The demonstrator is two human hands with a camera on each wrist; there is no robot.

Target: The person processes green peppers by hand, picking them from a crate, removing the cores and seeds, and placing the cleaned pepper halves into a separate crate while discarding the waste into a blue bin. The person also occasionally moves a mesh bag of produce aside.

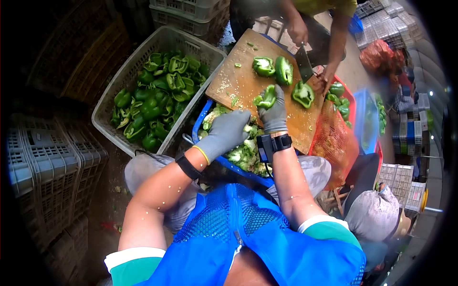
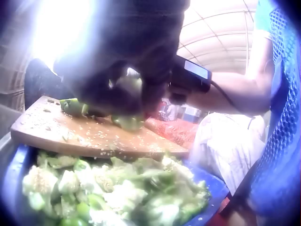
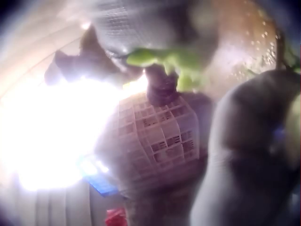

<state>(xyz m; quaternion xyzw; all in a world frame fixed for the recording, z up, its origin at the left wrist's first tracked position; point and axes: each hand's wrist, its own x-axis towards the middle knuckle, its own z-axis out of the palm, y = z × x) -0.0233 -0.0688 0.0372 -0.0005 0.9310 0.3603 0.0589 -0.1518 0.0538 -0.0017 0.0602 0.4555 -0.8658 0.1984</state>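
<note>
In the head view the gloved right hand [image 1: 274,114] grips a cut green pepper piece [image 1: 265,97] over the near part of the wooden cutting board [image 1: 229,81]. To its left, the gloved left hand [image 1: 225,132] has its fingers curled above a blue bin [image 1: 198,125] of pale pepper cores and scraps [image 1: 243,155]. Whether those fingers hold anything is hidden. Farther up the board lie more cut peppers [image 1: 284,70]. The left wrist view shows a dark, blurred hand over the board [image 2: 94,134] and scraps [image 2: 117,188] below. Blurred green pepper [image 3: 164,61] shows in the right wrist view.
A grey crate [image 1: 112,97] of cut green peppers stands left of the board. Opposite, another person's hand [image 1: 298,31] holds a cleaver [image 1: 304,64] over the board. On the right are a red net bag [image 1: 334,143] and a blue container [image 1: 366,121]; stacked crates [image 1: 52,167] stand far left.
</note>
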